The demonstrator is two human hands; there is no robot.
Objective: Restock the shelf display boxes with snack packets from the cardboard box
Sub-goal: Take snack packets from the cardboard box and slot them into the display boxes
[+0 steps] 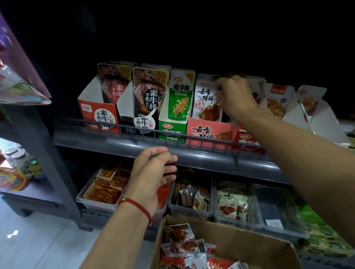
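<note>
My right hand [235, 95] is up at the shelf, fingers curled over the top edge of the white snack packets [206, 99] standing in the pink display box [210, 133]; the fingertips are bent away from me and dark, so whether they pinch one packet or several I cannot tell. Just left of those fingers stands the green display box [173, 127], then the black one [139, 123] and the red one [98, 115]; right of them more white boxes [314, 110] fade into shadow, their print unreadable. My left hand [154, 172] hangs lower, in front of the grey shelf rail [193, 152], fingers loosely curled and holding nothing that I can see — a red cord [138, 205] rings the wrist. Below that hand sit clear bins [191, 210] of packets, partly hidden by the rail and my arm; nearest me is the cardboard box [248, 247], open, with loose packets [188, 256] heaped inside, its bottom cut off by the frame.
</note>
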